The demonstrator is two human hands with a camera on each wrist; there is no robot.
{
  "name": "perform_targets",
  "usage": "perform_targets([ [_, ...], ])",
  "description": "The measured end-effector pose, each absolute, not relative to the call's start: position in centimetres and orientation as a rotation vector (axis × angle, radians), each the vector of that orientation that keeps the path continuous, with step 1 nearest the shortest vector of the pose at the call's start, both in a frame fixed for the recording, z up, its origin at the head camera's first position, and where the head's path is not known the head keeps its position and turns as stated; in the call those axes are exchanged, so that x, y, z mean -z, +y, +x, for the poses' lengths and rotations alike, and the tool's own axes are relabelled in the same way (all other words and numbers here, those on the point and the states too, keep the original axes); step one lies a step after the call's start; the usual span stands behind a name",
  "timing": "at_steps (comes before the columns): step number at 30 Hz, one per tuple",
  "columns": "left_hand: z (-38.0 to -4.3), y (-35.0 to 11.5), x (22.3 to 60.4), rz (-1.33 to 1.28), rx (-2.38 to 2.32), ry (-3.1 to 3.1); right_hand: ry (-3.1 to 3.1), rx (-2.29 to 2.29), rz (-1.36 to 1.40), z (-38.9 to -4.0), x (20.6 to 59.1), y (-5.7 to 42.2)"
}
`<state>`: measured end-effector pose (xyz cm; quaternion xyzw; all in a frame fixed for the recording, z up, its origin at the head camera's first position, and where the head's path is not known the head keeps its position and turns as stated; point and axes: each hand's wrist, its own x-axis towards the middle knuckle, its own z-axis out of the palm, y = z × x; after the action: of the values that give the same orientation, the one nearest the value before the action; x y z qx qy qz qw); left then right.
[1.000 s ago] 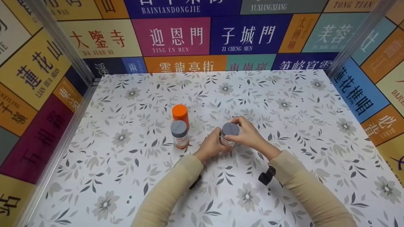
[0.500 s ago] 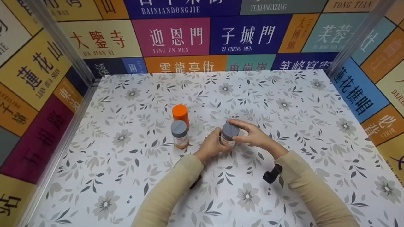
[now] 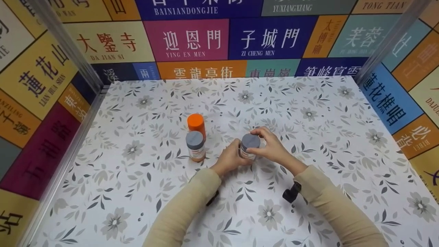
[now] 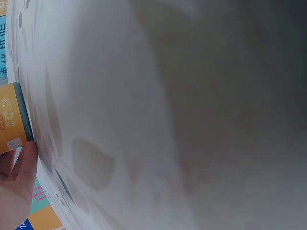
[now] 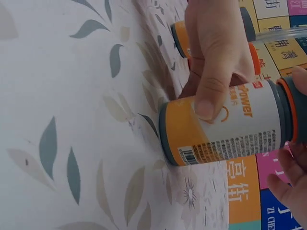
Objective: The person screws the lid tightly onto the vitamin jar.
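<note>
In the head view, my left hand [image 3: 229, 158] grips the body of a supplement bottle [image 3: 247, 155], upright on the table. Thumb and fingers of my right hand [image 3: 273, 148] pinch its ribbed-looking grey cap [image 3: 250, 140]. The right wrist view shows the bottle's white and orange label [image 5: 230, 127], with the left thumb pressed on it. An orange ring [image 5: 287, 109] shows by the cap there. Only part of the bottle [image 4: 9, 120] and the left hand [image 4: 19, 194] appears in the left wrist view.
Left of my hands stands a second grey-capped bottle [image 3: 196, 151]. Close behind it is an orange-red bottle with a bright orange cap [image 3: 196, 121]. A floral cloth [image 3: 137, 192] covers the table, and printed panels [image 3: 187, 39] enclose its back and sides.
My right hand's fingers shifted round the cap towards the right, then came back to nearly their earlier place. The left hand and the bottle stay put.
</note>
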<state>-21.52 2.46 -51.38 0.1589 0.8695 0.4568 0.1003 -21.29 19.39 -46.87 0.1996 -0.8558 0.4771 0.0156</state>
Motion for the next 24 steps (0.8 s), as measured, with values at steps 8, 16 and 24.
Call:
perform_targets([
  [8, -21.5, 2.3, 51.3, 0.508, -1.345, 2.559, -2.799, -1.511, 0.696, -21.1, 46.6, 19.8],
  [16, -21.4, 2.4, 51.4, 0.477, -1.358, 2.542, -2.804, -1.852, 0.932, -21.6, 46.4, 21.8],
  [24, -21.5, 2.4, 51.4, 0.479, -1.375, 2.540, -2.705, -1.558, 0.883, -21.5, 46.7, 21.1],
])
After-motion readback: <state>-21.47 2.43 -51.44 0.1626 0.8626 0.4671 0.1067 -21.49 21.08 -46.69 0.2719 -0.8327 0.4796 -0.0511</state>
